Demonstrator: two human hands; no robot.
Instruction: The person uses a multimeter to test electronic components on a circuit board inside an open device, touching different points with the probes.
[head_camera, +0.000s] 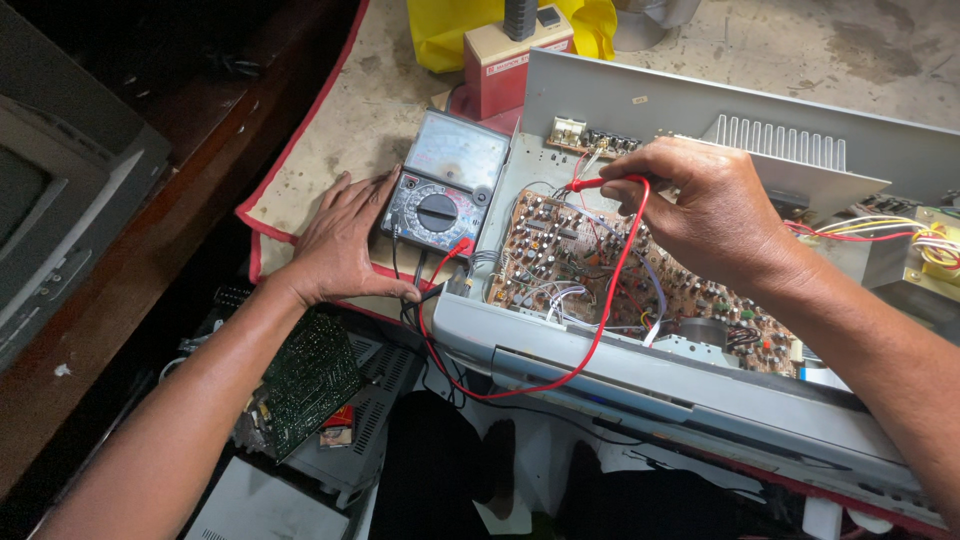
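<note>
My left hand (345, 243) rests flat against the left side of an analog multimeter (445, 185) with a round black dial, its thumb near the plugged-in leads. My right hand (700, 205) pinches a red test probe (592, 184) over the brown circuit board (590, 262) inside an open grey metal chassis (640, 370). The probe's red lead (600, 330) loops down over the chassis front and back to the meter. A black lead leaves the meter beside it.
A red and cream box (505, 62) and a yellow bag (440, 35) stand behind the meter. A finned heat sink (780, 140) and coloured wires (880, 230) lie at the right. A loose green circuit board (305, 385) sits below the table edge; an old monitor (60, 210) is left.
</note>
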